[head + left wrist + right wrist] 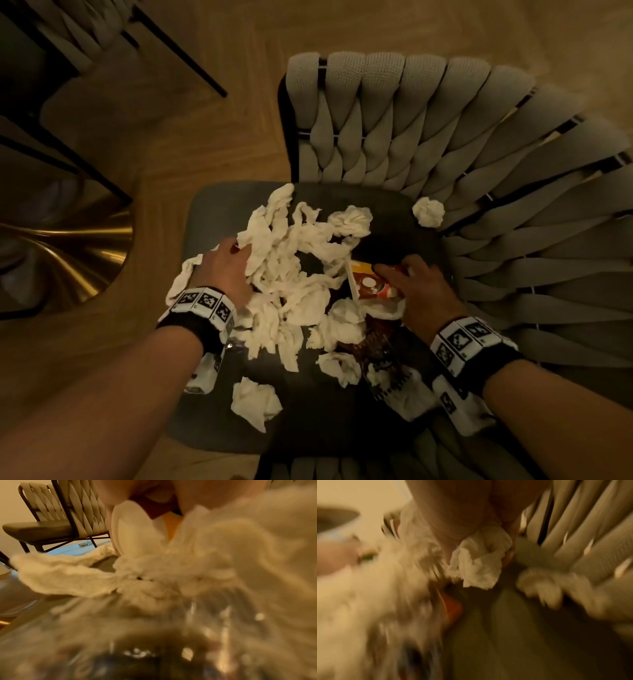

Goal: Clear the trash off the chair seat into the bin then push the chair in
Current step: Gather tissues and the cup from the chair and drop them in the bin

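The chair's dark seat is strewn with several crumpled white tissues, a red and yellow carton and a dark wrapper. My left hand lies on the left side of the tissue pile, its fingers curled down into the tissues. My right hand sits over the carton. In the right wrist view its fingers close round one crumpled tissue. A balled tissue rests against the woven grey backrest. No bin is in view.
A round brass table base stands on the wooden floor to the left of the seat. Another woven chair is at the top left, with its dark legs running across the floor. One loose tissue lies near the seat's front.
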Available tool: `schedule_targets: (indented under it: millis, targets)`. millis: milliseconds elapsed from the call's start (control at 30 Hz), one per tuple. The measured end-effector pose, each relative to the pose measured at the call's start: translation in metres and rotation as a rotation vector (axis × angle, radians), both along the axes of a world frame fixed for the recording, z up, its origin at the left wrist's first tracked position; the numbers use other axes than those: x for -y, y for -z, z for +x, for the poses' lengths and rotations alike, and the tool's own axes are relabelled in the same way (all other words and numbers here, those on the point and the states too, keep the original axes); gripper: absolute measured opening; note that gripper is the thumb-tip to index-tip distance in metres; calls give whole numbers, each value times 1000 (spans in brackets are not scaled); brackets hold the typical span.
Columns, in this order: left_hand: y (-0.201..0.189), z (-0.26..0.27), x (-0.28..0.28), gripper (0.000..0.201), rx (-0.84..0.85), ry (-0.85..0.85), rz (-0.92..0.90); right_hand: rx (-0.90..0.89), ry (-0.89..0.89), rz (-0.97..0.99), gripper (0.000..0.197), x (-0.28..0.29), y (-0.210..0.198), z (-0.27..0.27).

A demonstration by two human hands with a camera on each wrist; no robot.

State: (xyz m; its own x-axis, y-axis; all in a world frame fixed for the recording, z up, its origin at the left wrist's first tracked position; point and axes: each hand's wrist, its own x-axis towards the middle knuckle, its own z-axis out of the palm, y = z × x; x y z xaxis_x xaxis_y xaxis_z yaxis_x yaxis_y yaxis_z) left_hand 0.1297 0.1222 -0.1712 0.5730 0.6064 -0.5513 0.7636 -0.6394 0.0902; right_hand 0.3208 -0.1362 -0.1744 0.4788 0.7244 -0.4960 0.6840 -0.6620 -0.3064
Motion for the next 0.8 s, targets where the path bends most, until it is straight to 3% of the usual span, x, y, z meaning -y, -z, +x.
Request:
schedule_targets:
  millis: [100, 167, 233, 333, 500, 667, 800]
  targets:
    - [-5, 0, 4, 68, 31, -66, -50, 14, 123, 315, 50, -6, -17, 24]
    - [-9, -2, 8, 67, 47, -114, -74, 12, 214, 380, 41, -16, -25, 48]
    - [-15, -3, 12, 69, 61, -149, -93, 64, 166, 224, 60, -26, -17, 72]
    - [-23, -6, 15, 67, 87, -168, -110, 82, 192, -23, 71, -36, 2, 90]
    - [-40, -8, 17, 49, 215, -141, -121, 120, 162, -78, 85, -39, 25, 86]
    - [-60, -10, 22, 49, 292, -183, -143, 141, 202, 20, 57, -38, 21, 84]
    - [-82, -12, 27, 45, 374, -245, -164, 60, 331, 148, 31, -43, -16, 74]
